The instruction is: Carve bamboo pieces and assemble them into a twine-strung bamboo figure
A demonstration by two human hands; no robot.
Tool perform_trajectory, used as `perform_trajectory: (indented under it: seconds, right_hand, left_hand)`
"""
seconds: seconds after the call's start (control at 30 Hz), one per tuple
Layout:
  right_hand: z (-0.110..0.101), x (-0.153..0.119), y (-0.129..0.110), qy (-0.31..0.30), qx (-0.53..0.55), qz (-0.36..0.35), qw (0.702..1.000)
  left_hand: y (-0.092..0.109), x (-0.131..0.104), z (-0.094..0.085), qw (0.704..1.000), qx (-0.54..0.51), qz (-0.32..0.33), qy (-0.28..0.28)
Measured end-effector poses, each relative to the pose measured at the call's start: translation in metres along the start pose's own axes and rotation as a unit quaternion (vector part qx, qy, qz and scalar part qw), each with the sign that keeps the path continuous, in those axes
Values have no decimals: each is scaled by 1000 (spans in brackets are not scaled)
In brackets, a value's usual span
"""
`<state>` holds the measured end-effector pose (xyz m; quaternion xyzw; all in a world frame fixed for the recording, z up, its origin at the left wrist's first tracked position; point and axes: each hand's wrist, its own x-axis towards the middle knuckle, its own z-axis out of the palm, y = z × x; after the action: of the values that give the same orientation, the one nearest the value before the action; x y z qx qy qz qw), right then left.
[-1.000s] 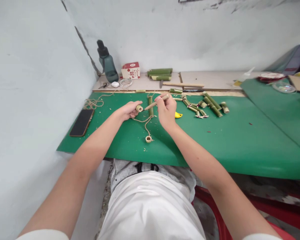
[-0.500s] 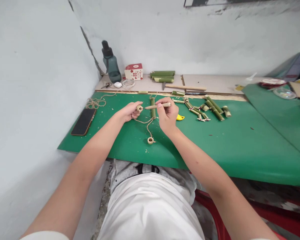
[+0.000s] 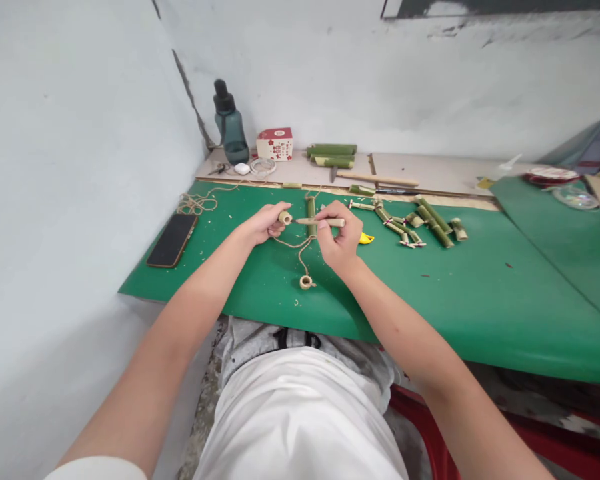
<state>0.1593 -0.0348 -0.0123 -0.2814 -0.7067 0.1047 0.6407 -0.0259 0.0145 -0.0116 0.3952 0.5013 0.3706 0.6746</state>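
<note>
We work bamboo at a green mat (image 3: 460, 293) in a white-walled corner.

Our left hand (image 3: 261, 225) pinches a bamboo ring (image 3: 285, 217); our right hand (image 3: 339, 241) grips a stick (image 3: 316, 221) pointing at it, above mat centre. Bottle (image 3: 230, 125) at 11 o'clock, phone (image 3: 173, 239) at 9, bamboo pieces (image 3: 420, 221) at 2.

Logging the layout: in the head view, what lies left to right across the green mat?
Phone → left hand holding a bamboo ring → right hand holding a wooden-handled tool → yellow piece → tied bamboo pieces.
</note>
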Motion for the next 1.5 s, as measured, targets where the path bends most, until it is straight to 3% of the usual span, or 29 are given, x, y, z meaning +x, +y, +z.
perform_trajectory:
  seconds: [0.17,0.47,0.7,1.1,1.5]
  right_hand:
    - [0,-1,-2,-11,-1,-51,999]
    - [1,2,2,-86,-39,-45,994]
    - [3,4,-2,-103,-119,-39,987]
    - [-2,14,8,-108,-114,85,984]
    - [-6,16,8,-51,-23,159,986]
  left_hand:
    - [0,-1,2,1000,8,6,15]
    - [1,4,5,999,29,-5,34]
    - [1,6,7,998,43,-13,41]
    - [-1,11,18,987,129,-14,96]
    - [1,7,15,992,101,-15,74]
